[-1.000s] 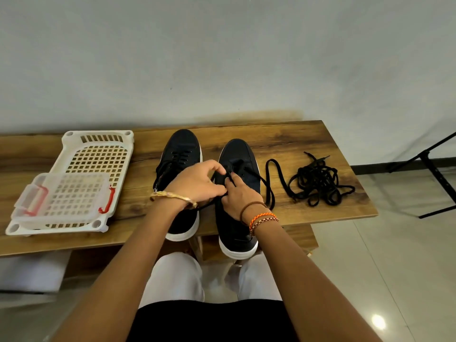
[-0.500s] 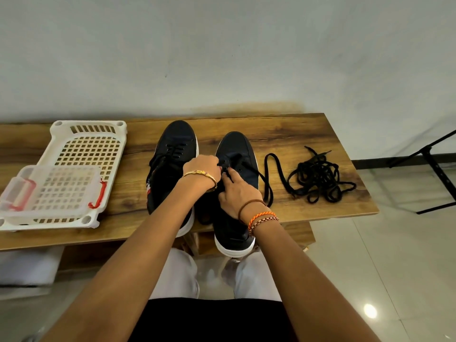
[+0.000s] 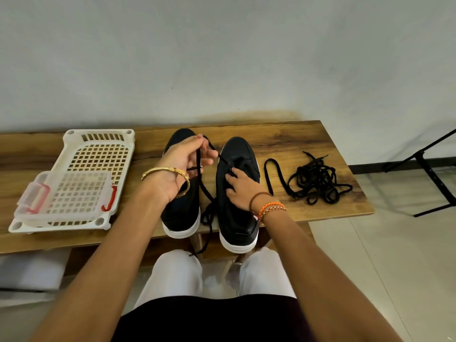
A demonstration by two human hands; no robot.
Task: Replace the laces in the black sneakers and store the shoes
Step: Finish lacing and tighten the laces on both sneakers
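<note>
— Sneakers first: where do they sit?

— Both stand side by side on the wooden table (image 3: 296, 139), toes toward the wall, white heels at the near edge. The left sneaker (image 3: 181, 208) is partly behind the left wrist; the right sneaker (image 3: 238, 218) is just beside it, a narrow gap between them.

— And the hands?

— The left hand (image 3: 181, 166) is raised above the left sneaker, palm turned toward the camera, fingers curled round a black lace (image 3: 206, 193). The lace runs from that hand across to the eyelets of the right sneaker, and its slack drops down through the gap between the shoes and hangs past the table edge.

— Is the right hand holding anything?

— The right hand (image 3: 243, 190) lies on top of the right sneaker, fingers spread and pressing down near the eyelets. It seems only to steady the shoe; whether a fingertip pinches the lace there I cannot tell.

— What else is on the table?

— A tangled heap of black laces (image 3: 317, 181) lies to the right of the shoes, with one long loop stretching out toward the right sneaker. To the left sits a white perforated tray (image 3: 103, 144), and on its near part a clear plastic box (image 3: 64, 193) with red clips.
</note>
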